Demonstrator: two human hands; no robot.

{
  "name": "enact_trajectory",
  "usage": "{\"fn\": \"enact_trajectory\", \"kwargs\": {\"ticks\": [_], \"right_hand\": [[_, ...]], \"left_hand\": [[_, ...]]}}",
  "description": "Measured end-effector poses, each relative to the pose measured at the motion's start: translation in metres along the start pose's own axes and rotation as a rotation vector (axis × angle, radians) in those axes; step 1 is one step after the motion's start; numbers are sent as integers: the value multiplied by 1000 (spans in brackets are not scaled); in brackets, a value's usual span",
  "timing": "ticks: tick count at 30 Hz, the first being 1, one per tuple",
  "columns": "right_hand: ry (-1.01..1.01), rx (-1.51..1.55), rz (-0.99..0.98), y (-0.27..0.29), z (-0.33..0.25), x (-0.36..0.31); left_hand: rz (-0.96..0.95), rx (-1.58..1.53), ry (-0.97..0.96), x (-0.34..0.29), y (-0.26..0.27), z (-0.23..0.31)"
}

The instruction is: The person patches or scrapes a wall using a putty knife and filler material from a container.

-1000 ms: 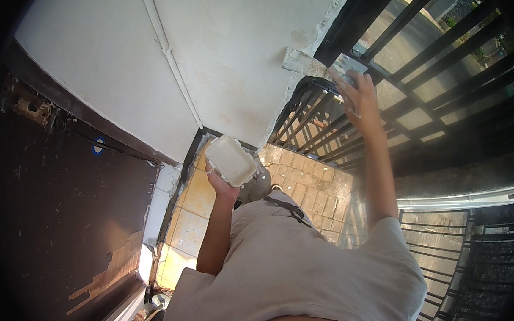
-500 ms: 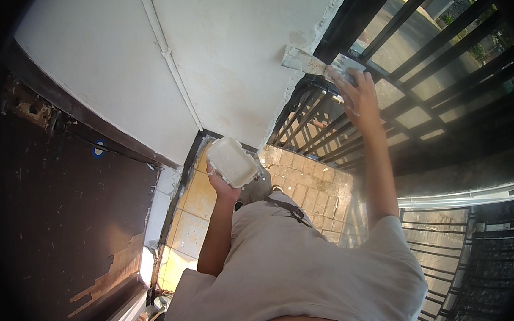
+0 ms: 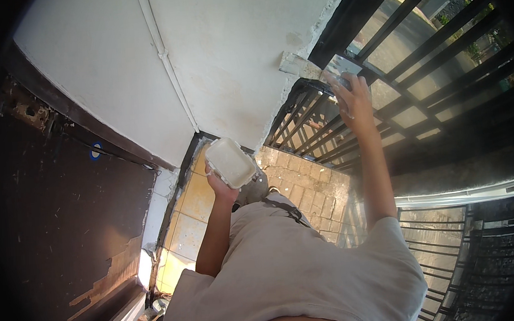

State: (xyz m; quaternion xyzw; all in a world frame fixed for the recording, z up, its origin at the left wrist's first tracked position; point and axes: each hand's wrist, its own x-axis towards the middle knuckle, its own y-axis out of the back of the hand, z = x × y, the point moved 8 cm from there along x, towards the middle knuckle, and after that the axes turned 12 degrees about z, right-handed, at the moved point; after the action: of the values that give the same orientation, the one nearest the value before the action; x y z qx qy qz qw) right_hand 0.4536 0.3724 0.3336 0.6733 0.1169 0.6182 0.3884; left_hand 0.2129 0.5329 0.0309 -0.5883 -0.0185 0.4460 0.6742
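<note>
In my left hand point(image 3: 222, 187) is a shallow off-white plastic container point(image 3: 228, 161) with rounded corners. My fingers wrap round its left and lower side, and pale paste-like stuff coats the inside and rim. Up at the right, my right hand point(image 3: 354, 101) grips a flat putty scraper point(image 3: 342, 65) with a smeared, pale grey blade; its handle is hidden by the fingers. The blade is beside a whitish plastered piece point(image 3: 300, 65) at the edge of the white wall point(image 3: 232, 55). White smears mark the fingers of this hand.
A black metal gate point(image 3: 422, 53) with bars stands at the right, close to my right arm. On the left is a dark brown, peeling door point(image 3: 87, 202). A thin white pipe point(image 3: 167, 65) runs down the wall. Below lie yellow tiles point(image 3: 190, 210) and brick paving point(image 3: 303, 181).
My right hand and the scraper have shifted slightly left, still beside the plastered piece. The scraper is tilted a little differently. My left hand holds the container almost unmoved.
</note>
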Motion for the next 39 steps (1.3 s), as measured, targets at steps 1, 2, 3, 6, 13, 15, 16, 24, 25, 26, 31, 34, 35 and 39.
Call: {"fn": "enact_trajectory", "kwargs": {"ticks": [1,2,3,6,13,15,16,24,25,26,31,34,35,39], "right_hand": [[4,1,1,0,-1,-4],[-8,30,-24,-1,-2,-8],[-21,58,-49,-1,-2,-10],[-36,53,13,10,-3,-6],[-59,-56,209,38,2,5],[-78,1,210,37,4,-3],[-97,62,210,35,4,-8],[-736,785,-89,-40,-74,-136],[-850,847,-121,-51,-88,-160],[-914,856,-171,-58,-101,-185],[-740,786,-229,-45,-145,-204],[-656,705,-461,-44,-157,-186],[-661,709,-465,-41,-159,-185],[-622,668,-446,-33,-162,-182]], "left_hand": [[0,-3,-2,0,0,0],[-6,-1,-10,0,0,1],[-12,1,-19,0,0,2],[21,8,-11,3,3,2],[61,-6,25,4,5,0],[20,6,27,4,3,-1],[26,3,22,5,5,0],[-37,-61,52,17,25,-8],[-40,-64,55,18,23,-9],[-2,-68,51,16,26,-11],[61,13,53,5,32,-24],[25,12,96,1,20,-32],[32,16,96,-1,20,-36],[4,-31,193,-6,11,-50]]}}
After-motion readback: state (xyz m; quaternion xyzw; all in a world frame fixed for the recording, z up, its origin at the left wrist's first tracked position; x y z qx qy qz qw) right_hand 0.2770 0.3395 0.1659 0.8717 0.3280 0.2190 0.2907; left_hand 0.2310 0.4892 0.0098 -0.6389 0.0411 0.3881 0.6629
